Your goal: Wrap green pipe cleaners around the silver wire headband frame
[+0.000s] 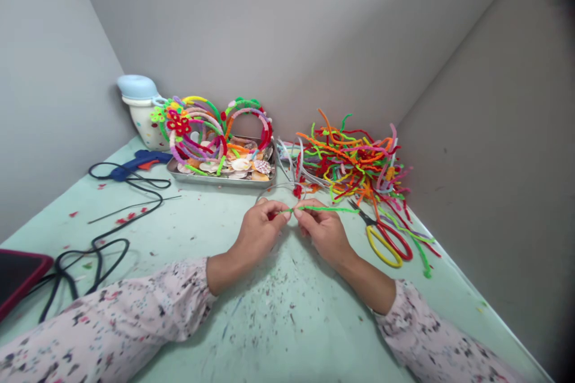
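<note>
left hand [260, 226], right hand [324, 232] both pinching green pipe cleaner [335, 209] | tray [224, 181] loaded with shells [241, 164], headbands [178, 123] seemingly on top | lidded cup [150, 122] beside

Pale green tabletop [179, 239], flecked with dark specks [269, 299].
At left stand a white container [146, 119] and lie a blue glue gun [135, 166], its looping black cord [157, 203], red scraps [131, 215] and a red-edged device [20, 275]; a metal tray [215, 179] sits toward the back; fuzzy stems [362, 155] spill rightward near the scissors [376, 224].
</note>
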`<state>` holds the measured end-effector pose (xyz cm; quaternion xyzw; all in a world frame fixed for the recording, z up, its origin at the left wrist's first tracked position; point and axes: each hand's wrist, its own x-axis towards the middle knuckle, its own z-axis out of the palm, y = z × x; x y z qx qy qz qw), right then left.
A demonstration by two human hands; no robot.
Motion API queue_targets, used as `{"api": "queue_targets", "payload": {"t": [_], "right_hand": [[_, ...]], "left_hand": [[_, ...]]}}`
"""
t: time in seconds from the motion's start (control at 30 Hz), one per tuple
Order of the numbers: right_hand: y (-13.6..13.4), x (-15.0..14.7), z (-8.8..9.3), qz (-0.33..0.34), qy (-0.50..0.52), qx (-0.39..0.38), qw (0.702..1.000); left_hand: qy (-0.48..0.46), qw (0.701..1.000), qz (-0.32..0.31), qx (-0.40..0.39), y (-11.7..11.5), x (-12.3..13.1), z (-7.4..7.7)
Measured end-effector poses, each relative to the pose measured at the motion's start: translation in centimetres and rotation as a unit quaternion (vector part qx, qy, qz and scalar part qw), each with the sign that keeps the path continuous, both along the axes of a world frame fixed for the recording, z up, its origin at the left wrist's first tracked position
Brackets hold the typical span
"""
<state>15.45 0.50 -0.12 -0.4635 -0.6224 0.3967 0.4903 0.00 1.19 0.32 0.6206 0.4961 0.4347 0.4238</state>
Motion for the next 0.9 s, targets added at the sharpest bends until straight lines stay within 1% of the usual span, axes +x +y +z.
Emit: {"api": "queue_targets", "payload": {"t": [0.13, 0.23, 0.37, 0.5, 0.57, 0.77, 0.9], "right_hand": [[0.0, -0.1, 0.0, -0.003, -0.001, 0.002, 1.0], [-0.1, -0.1, 0.0, 0.004, 0.018, -0.007, 1.0], [-0.2, 0.0, -0.1, -0.008, 0.05, -0.032, 0.998], [0.1, 0.2, -0.3, -0.007, 0.06, -0.086, 0.994], [0.2, 0.2, -0.3, -0.003, 0.058, -0.11, 0.992], [0.2, 0.0, -0.3, -0.003, 0.045, -0.136, 0.99], [0.3, 0.1, -0.4, -0.001, 0.029, -0.131, 0.991]], "left_hand": [[0.0, 1.0, 0.005, 0.001, 0.1, 0.0, -0.2], [0.003, 1.0, -0.008, -0.007, 0.1, 0.1, -0.4], [0.005, 1.0, -0.015, -0.012, 0.2, 0.1, -0.7], [0.004, 1.0, -0.011, 0.019, 0.2, 0.1, -1.1], [0.007, 0.999, -0.009, 0.036, 0.2, 0.0, -1.3], [0.022, 0.998, -0.007, 0.052, 0.3, 0.1, -1.5], [0.017, 0.999, -0.016, 0.046, 0.2, 0.1, -1.5]]}}
